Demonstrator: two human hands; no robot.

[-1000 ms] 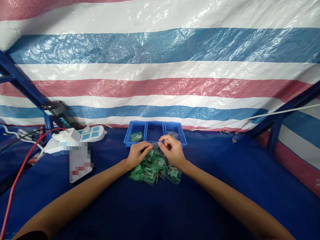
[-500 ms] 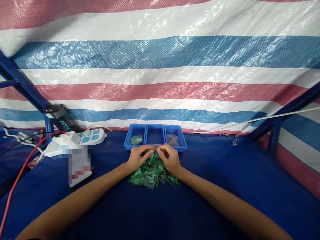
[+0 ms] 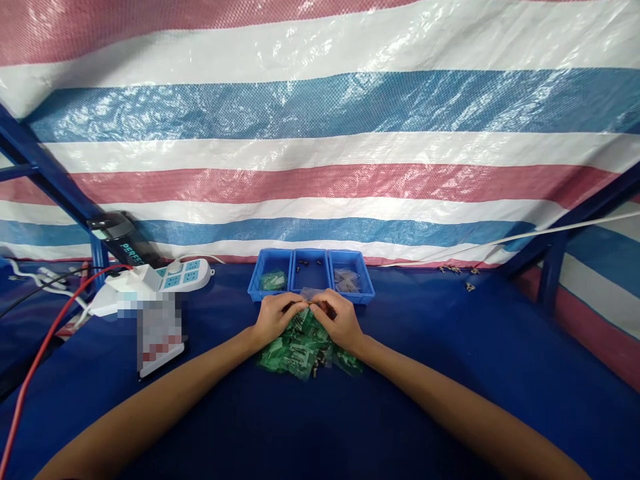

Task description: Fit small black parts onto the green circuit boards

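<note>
My left hand (image 3: 274, 317) and my right hand (image 3: 342, 321) meet above a heap of green plastic packets (image 3: 295, 352), thumbs and fingertips pinched on a small clear plastic bag (image 3: 311, 293). The bag's top edge shows just beyond my fingertips. Small metal parts (image 3: 316, 369) lie at the near side of the heap. Right behind my hands are three joined blue bins: the left bin (image 3: 254, 285) holds green packets, the middle bin (image 3: 311, 256) a few small dark parts, the right bin (image 3: 370, 285) clear packets.
To the left are a white power strip (image 3: 193, 275) with plugs, a dark bottle (image 3: 120, 237), a blurred-out device (image 3: 161, 337) and a red cable (image 3: 46, 343). Several small metal pieces (image 3: 469, 287) lie at the back right. A striped sheet (image 3: 320, 183) hangs behind.
My fingertips have drawn closer together on the clear bag, my right thumb shifting slightly left. The bins and heap stay where they were.
</note>
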